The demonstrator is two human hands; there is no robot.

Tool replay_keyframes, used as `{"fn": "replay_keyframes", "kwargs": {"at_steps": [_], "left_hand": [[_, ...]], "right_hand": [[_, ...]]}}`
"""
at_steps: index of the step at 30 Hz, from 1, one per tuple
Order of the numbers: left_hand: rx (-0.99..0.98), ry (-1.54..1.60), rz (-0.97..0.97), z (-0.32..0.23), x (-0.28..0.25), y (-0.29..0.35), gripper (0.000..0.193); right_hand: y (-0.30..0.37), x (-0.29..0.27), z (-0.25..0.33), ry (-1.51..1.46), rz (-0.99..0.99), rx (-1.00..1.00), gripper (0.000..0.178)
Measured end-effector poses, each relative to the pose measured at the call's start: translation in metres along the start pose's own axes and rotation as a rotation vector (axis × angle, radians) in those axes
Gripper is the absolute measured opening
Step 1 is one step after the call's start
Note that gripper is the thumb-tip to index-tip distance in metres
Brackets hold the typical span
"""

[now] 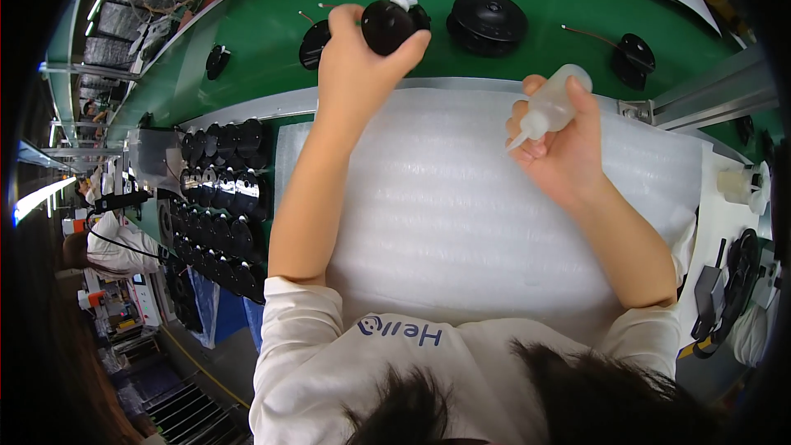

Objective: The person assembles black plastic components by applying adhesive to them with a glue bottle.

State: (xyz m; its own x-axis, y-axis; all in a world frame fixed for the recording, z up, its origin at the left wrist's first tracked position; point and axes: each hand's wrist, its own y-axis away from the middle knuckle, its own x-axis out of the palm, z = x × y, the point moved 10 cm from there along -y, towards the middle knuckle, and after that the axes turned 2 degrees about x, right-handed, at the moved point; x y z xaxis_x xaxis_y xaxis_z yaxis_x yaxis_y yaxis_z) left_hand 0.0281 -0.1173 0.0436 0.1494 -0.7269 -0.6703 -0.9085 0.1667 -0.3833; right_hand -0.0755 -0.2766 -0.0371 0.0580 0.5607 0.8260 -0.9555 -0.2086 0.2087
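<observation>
At the far side, over the green surface, my left hand [354,70] grips a round black part [388,28] with a small white piece [403,2] at its top edge. Just behind that hand lies another black part [314,44] with a thin wire. My right hand [568,152] is closed around a translucent squeeze bottle [554,105], tilted so its thin nozzle points down and left above the white foam sheet [461,222]. Between and beyond my hands a larger black disc-shaped part [487,23] rests on the green surface.
A wired black part [634,61] lies far right and a small one [217,62] far left. Rows of black parts [222,198] stand left of the foam. A metal frame bar [709,95] rises at right, near a small container [736,185]. A person [119,243] sits farther left.
</observation>
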Motion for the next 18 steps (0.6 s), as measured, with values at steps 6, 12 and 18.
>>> {"fn": "replay_keyframes", "kwargs": {"at_steps": [6,12,18], "left_hand": [[-0.123,-0.567,0.203,0.022,0.049,-0.041,0.068],[-0.118,-0.641,0.195,0.035,0.047,-0.046,0.051],[-0.299,-0.792,0.363,0.087,0.011,-0.052,0.06]], "right_hand": [[-0.01,-0.007,-0.012,0.053,0.104,0.021,0.046],[-0.008,-0.011,-0.016,-0.078,0.001,0.084,0.052],[-0.013,-0.015,-0.019,-0.198,-0.005,0.158,0.057]]}}
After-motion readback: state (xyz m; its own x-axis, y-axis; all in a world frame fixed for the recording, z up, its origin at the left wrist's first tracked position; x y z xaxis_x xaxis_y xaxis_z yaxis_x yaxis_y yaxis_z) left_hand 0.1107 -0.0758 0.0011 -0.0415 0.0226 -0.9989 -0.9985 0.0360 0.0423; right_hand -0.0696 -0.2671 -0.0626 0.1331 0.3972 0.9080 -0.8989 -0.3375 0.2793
